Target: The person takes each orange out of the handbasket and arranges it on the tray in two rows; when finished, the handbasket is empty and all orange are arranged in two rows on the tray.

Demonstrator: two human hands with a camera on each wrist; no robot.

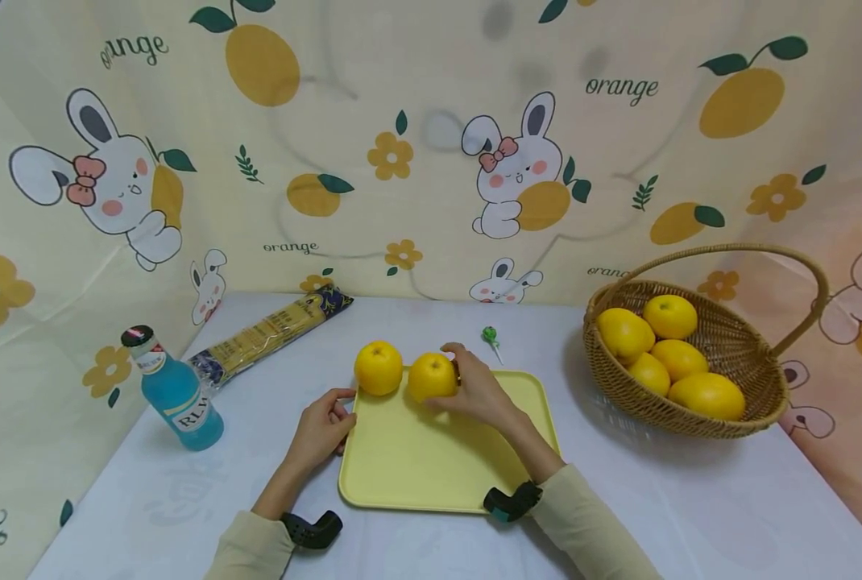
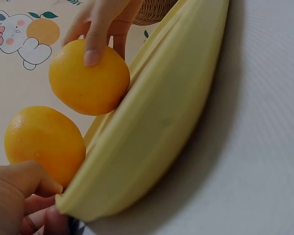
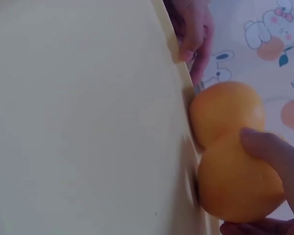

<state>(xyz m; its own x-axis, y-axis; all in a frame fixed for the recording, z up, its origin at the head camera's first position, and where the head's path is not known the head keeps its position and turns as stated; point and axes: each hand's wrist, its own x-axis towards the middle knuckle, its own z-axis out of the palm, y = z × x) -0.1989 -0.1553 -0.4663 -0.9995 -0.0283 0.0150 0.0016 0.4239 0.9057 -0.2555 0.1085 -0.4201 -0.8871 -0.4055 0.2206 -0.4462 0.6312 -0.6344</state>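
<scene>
Near the back of a yellow tray [image 1: 416, 471], my right hand [image 1: 480, 393] grips a round orange [image 1: 429, 379], thumb on one side and fingers on the other. A second orange [image 1: 378, 368] sits just left of it at the tray's back left corner. In the right wrist view the held orange [image 3: 240, 181] overlaps the other orange [image 3: 228, 110]. At the left edge, my left hand [image 1: 320, 429] pinches the tray's rim, its thumb over the top in the left wrist view. The fingers beneath the rim are partly hidden.
To the right stands a wicker basket [image 1: 623, 396] with a tall handle and several yellow fruits. A bottle of blue drink [image 1: 188, 411] is at the left, beside a long gold-and-blue packet [image 1: 275, 332]. A green lollipop [image 1: 491, 335] lies behind the tray. A printed cloth hangs at the back.
</scene>
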